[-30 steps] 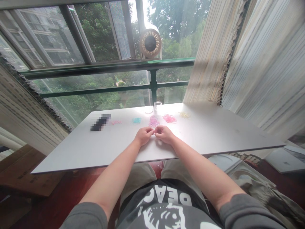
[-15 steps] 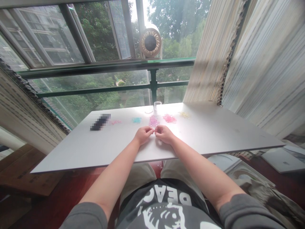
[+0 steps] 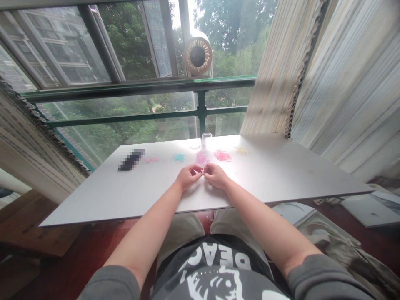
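Just above the white table (image 3: 262, 179), my left hand (image 3: 189, 176) and my right hand (image 3: 215, 176) meet fingertip to fingertip. Both are pinched closed; whatever lies between the fingers is too small to make out. Right beyond them lies a purple pile (image 3: 202, 158) of thin strands or loops, perhaps small rubber bands. To its right are a red-pink pile (image 3: 222, 155) and a yellow pile (image 3: 241, 151). On its left sit a teal pile (image 3: 179, 157) and a sparse light pink pile (image 3: 152, 159).
A clear jar (image 3: 206, 138) stands at the table's far edge, with a clear round lid (image 3: 195, 146) beside it. A dark pixelated object (image 3: 131, 160) lies at the left. Behind is a railing (image 3: 140, 91) with a round fan (image 3: 198, 56); a curtain (image 3: 271, 79) hangs right.
The fingers of my left hand have shifted slightly, with the index finger raised a little more. My hands otherwise stay together in the same place, and the piles look unchanged.
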A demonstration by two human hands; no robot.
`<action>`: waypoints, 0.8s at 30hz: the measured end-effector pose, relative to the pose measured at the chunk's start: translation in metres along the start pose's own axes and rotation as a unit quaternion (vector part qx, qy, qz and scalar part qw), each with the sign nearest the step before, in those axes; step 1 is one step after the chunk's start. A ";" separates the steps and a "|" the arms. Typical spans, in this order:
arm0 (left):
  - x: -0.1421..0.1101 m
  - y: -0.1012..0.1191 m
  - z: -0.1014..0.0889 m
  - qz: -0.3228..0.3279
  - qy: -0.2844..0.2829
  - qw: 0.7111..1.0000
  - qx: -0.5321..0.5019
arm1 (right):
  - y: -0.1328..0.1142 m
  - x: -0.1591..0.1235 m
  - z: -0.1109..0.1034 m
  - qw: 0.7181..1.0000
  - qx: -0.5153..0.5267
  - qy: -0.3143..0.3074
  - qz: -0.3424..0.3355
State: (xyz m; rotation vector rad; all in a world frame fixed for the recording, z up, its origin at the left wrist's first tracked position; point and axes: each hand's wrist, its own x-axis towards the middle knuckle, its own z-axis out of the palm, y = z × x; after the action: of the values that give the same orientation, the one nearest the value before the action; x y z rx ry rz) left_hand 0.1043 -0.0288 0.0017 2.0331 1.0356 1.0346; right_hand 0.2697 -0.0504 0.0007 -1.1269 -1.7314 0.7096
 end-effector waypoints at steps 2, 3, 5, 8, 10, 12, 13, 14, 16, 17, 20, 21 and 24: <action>0.000 0.000 0.000 0.000 0.003 1.000 -0.005 | 0.001 0.000 0.000 1.000 0.000 0.000 -0.002; 0.000 0.001 0.000 -0.001 0.005 1.000 -0.007 | 0.001 0.000 0.000 1.000 0.000 -0.001 -0.003; 0.000 0.001 0.000 -0.003 0.008 1.000 -0.010 | 0.003 0.001 0.000 1.000 0.001 -0.002 -0.004; 0.000 0.002 -0.001 -0.005 0.012 1.000 -0.015 | 0.005 0.001 0.001 1.000 0.002 -0.002 -0.004; 0.000 0.002 -0.001 -0.006 0.013 1.000 -0.018 | 0.005 0.001 0.001 1.000 0.002 -0.001 -0.004; 0.000 0.003 -0.001 -0.006 0.013 1.000 -0.022 | 0.006 0.001 0.001 1.000 0.002 0.000 -0.004; 0.000 0.003 -0.001 -0.006 0.013 1.000 -0.023 | 0.006 0.001 0.001 1.000 0.002 0.001 -0.004; 0.000 0.003 -0.001 -0.006 0.012 1.000 -0.025 | 0.006 0.001 0.001 1.000 0.002 0.001 -0.004; -0.001 0.004 -0.001 -0.005 0.012 1.000 -0.028 | 0.006 0.001 0.000 1.000 0.002 0.001 -0.005; -0.001 0.004 -0.001 -0.005 0.011 1.000 -0.029 | 0.006 0.002 0.000 1.000 0.002 0.001 -0.005; -0.002 0.003 -0.001 -0.005 0.008 0.999 -0.034 | 0.006 0.002 0.000 1.000 0.004 -0.001 -0.005; -0.002 0.003 -0.001 -0.005 0.007 0.999 -0.035 | 0.006 0.002 0.000 1.000 0.005 -0.001 -0.004; -0.002 0.001 -0.001 -0.007 0.005 0.999 -0.036 | 0.005 0.001 0.000 1.000 0.009 -0.002 -0.001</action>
State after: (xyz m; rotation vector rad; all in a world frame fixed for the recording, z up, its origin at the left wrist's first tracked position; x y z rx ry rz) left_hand 0.1036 -0.0306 0.0025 1.9628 1.0013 1.0602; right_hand 0.2712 -0.0472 -0.0034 -1.1118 -1.7261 0.7239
